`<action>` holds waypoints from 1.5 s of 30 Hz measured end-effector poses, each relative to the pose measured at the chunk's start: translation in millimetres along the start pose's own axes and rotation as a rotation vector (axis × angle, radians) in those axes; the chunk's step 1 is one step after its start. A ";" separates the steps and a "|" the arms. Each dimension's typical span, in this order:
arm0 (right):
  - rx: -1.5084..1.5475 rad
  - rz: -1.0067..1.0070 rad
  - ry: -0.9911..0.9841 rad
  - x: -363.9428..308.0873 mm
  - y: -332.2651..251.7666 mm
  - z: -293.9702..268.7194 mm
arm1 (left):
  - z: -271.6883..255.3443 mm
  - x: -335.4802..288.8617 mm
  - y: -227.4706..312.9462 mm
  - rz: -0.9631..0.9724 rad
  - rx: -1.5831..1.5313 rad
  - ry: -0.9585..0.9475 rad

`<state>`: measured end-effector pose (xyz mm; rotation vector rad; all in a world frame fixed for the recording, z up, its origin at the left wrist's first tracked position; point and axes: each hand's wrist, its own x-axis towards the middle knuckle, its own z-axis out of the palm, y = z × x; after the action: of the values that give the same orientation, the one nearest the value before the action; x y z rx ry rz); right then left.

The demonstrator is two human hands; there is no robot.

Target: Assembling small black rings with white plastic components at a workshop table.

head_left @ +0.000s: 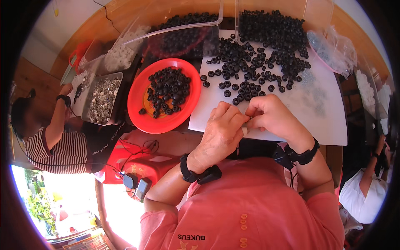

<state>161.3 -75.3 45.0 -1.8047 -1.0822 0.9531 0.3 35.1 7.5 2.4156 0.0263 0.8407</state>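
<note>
A small white thing point(244, 130) is showing just below the fingertips, between the two hands and over the near edge of the white board point(325, 129). Whether it is being held or worn on a finger, I cannot tell. The left hand point(221, 128) is curling its fingers closed, and the right hand point(271, 116) is bending in to meet it, thumb and forefinger drawn together in a pinch. What they are gripping is staying hidden behind the fingers.

The handling is looking under way rather than finished. Some black beads point(171, 89) are lying in the red plate point(135, 106), perhaps a share already set apart, while many more loose beads point(235, 66) are spreading over the board, seemingly left to deal with.

The white thing is showing too little for its long axis or pointing end to be read. The round beads are giving no clear direction either, though some are turning their holes upward.

Farther out, a big heap of black beads point(273, 29) is filling the far side, a clear bin point(173, 30) is standing beyond the plate, silvery bits point(103, 98) are lying to its left, and a co-worker point(60, 148) in stripes is sitting beyond them.
</note>
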 end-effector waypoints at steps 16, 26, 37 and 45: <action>-0.421 -0.191 0.250 -18.4 4.3 10.5 | 11.1 6.5 2.6 -0.177 -0.086 0.058; -0.350 -0.175 0.162 -5.0 11.9 -0.3 | 14.7 16.4 5.8 -0.187 0.029 0.061; -0.337 -0.214 0.100 -6.0 15.8 -1.4 | 5.5 13.5 -1.8 -0.166 -0.085 -0.056; -0.438 -0.215 0.190 -10.3 18.5 3.7 | 4.5 9.8 -1.5 -0.281 -0.178 -0.069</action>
<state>160.1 -89.5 28.9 -2.0219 -1.4059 0.4261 11.0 36.0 9.4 2.2065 0.2486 0.6047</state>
